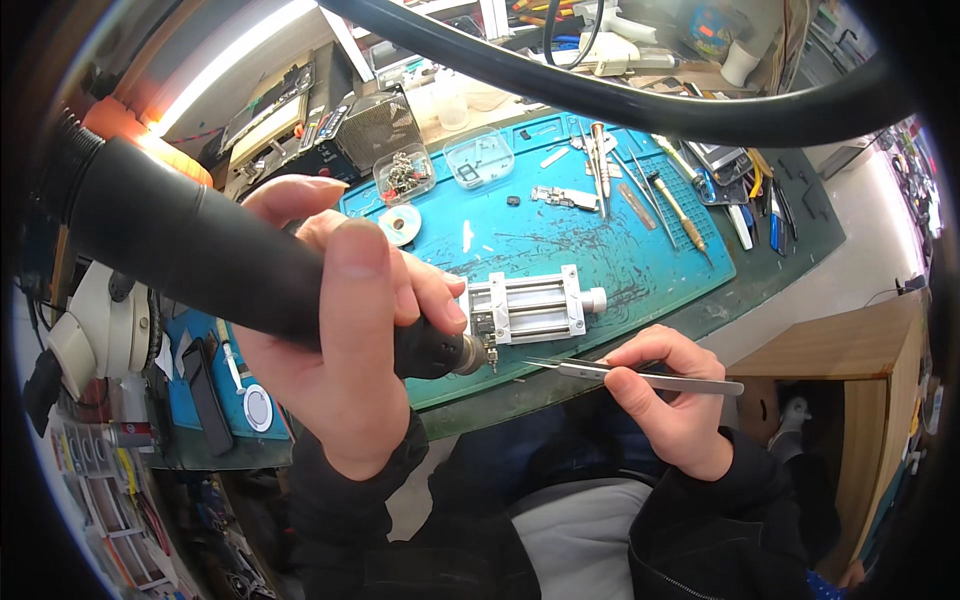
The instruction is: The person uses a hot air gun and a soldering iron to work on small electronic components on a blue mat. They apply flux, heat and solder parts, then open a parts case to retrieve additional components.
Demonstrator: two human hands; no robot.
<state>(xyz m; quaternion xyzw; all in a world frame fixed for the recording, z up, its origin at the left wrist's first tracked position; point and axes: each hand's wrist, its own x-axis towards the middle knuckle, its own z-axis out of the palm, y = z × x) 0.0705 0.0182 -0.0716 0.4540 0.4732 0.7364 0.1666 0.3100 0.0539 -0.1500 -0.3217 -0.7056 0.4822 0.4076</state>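
My left hand (352, 340) is wrapped round a thick black hot air gun (215, 240). Its metal nozzle points down at a small circuit board (484, 326) at the left end of a silver metal clamp (540, 306). The nozzle partly hides that board, and whether they touch I cannot tell. Between the thumb and fingers of my right hand (675, 395) is a pair of silver tweezers (590, 371). Their thin tips point left, a short way right of the nozzle and just in front of the clamp.
The blue work mat (640, 265) carries a solder spool (400, 225), a box of small metal parts (405, 174), a clear box (479, 160) and several hand tools at the far right. A black hose (640, 105) arches overhead. A wooden cabinet (830, 340) stands at right.
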